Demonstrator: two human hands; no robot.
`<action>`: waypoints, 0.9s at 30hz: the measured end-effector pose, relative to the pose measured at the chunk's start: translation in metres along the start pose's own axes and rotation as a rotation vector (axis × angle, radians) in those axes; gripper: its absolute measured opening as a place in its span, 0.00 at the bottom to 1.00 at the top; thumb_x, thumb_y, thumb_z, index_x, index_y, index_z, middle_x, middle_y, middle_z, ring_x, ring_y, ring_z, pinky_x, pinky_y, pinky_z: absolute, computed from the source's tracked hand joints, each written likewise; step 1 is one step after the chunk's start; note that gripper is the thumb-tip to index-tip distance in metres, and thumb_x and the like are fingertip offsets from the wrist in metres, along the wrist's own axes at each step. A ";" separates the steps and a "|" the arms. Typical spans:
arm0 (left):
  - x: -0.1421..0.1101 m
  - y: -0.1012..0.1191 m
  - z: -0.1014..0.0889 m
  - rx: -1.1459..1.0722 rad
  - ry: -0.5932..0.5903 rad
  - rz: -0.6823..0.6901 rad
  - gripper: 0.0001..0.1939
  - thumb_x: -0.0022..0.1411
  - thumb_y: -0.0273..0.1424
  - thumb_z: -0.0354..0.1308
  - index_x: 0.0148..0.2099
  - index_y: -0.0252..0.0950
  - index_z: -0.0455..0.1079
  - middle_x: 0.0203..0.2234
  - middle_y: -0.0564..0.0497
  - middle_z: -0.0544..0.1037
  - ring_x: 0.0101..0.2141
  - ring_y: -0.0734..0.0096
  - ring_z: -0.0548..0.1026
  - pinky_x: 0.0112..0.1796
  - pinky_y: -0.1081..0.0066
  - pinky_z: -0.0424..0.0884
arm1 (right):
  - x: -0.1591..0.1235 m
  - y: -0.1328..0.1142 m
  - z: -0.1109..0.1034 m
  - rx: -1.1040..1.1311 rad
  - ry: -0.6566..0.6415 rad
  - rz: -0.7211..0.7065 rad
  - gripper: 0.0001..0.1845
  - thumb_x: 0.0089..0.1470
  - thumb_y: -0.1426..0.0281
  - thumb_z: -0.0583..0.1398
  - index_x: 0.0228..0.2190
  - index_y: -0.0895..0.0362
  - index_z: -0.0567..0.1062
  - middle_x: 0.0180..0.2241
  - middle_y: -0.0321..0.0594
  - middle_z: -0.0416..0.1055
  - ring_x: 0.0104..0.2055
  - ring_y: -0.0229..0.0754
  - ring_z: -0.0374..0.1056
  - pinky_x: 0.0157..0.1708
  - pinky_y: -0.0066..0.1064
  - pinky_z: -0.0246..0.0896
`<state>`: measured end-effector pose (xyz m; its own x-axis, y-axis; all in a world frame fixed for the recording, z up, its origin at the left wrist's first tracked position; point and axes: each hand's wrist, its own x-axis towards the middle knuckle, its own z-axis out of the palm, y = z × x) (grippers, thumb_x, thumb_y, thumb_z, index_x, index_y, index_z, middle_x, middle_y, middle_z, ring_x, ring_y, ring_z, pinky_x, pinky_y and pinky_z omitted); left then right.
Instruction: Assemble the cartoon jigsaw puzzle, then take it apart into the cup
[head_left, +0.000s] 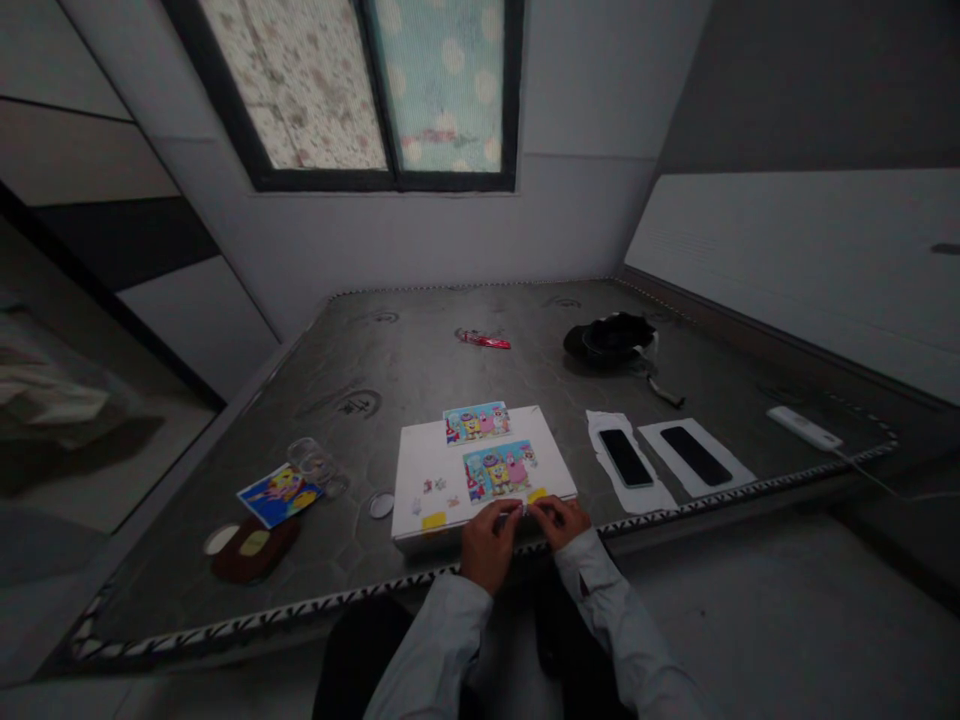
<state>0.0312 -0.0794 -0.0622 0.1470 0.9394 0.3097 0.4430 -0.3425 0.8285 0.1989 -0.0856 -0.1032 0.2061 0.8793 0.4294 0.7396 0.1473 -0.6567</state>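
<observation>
A white box (420,455) lies flat near the table's front edge. On its top is a cartoon picture that looks like a small jigsaw puzzle (496,472), with a matching picture card (476,424) behind it. Several loose puzzle pieces (429,487) are scattered on the left of the lid. My left hand (491,540) and my right hand (561,520) meet over the box's front edge, just below the puzzle. Their fingertips are pinched together around a small pale piece, mostly hidden. Yellow patches (433,521) mark the box's front edge.
To the right lie two phone-like dark slabs (626,457) on white sheets and a white power strip (804,427) with a cord. A black cap (611,340) and a red item (484,341) are farther back. Left are a blue picture card (279,494), clear containers (309,458) and a brown object (255,550).
</observation>
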 end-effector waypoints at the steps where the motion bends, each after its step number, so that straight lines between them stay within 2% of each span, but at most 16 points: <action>1: 0.000 -0.002 0.000 0.050 0.016 0.053 0.13 0.67 0.36 0.52 0.44 0.39 0.76 0.38 0.50 0.81 0.36 0.69 0.78 0.41 0.67 0.74 | 0.000 -0.001 -0.001 0.001 -0.007 0.021 0.26 0.58 0.47 0.55 0.28 0.53 0.80 0.17 0.34 0.69 0.24 0.37 0.64 0.31 0.27 0.56; 5: 0.001 -0.004 -0.001 0.369 0.053 0.251 0.14 0.68 0.30 0.50 0.51 0.40 0.73 0.47 0.46 0.78 0.47 0.62 0.75 0.48 0.60 0.71 | 0.008 -0.004 -0.009 -0.027 0.008 0.081 0.27 0.57 0.46 0.54 0.30 0.54 0.81 0.17 0.34 0.68 0.26 0.39 0.65 0.33 0.28 0.56; 9: 0.003 -0.002 -0.004 0.574 0.033 0.268 0.18 0.67 0.30 0.51 0.57 0.44 0.69 0.55 0.45 0.73 0.53 0.56 0.70 0.50 0.55 0.68 | 0.042 -0.002 -0.019 -0.086 -0.037 0.165 0.26 0.54 0.46 0.56 0.29 0.54 0.81 0.17 0.33 0.68 0.23 0.37 0.65 0.34 0.30 0.56; 12: 0.003 -0.002 -0.004 0.604 0.007 0.266 0.20 0.67 0.32 0.51 0.60 0.44 0.67 0.57 0.45 0.71 0.55 0.55 0.68 0.51 0.54 0.66 | 0.074 0.000 -0.021 -0.164 -0.184 0.318 0.21 0.51 0.49 0.60 0.30 0.53 0.82 0.19 0.33 0.70 0.24 0.37 0.66 0.31 0.28 0.55; 16: 0.002 -0.006 -0.003 0.601 -0.022 0.270 0.19 0.67 0.33 0.51 0.59 0.45 0.67 0.57 0.47 0.71 0.56 0.55 0.68 0.52 0.53 0.65 | 0.105 0.003 -0.013 -0.200 -0.236 0.388 0.18 0.46 0.52 0.64 0.28 0.53 0.82 0.21 0.35 0.73 0.24 0.37 0.65 0.25 0.28 0.52; 20: 0.003 -0.010 -0.002 0.579 -0.054 0.277 0.16 0.67 0.33 0.52 0.55 0.46 0.70 0.56 0.49 0.73 0.53 0.57 0.69 0.51 0.54 0.66 | 0.113 0.003 -0.007 -0.233 -0.277 0.417 0.17 0.46 0.52 0.65 0.27 0.53 0.82 0.22 0.37 0.74 0.24 0.38 0.66 0.26 0.28 0.52; 27: 0.007 -0.009 -0.005 0.557 -0.073 0.268 0.15 0.66 0.32 0.52 0.54 0.44 0.71 0.54 0.49 0.73 0.52 0.58 0.69 0.50 0.55 0.66 | 0.113 -0.001 -0.004 -0.329 -0.326 0.362 0.19 0.47 0.50 0.64 0.26 0.52 0.82 0.24 0.39 0.76 0.27 0.40 0.68 0.31 0.31 0.53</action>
<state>0.0237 -0.0701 -0.0656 0.3683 0.8274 0.4241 0.7745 -0.5254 0.3524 0.2239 0.0116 -0.0514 0.3137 0.9489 -0.0338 0.8295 -0.2912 -0.4766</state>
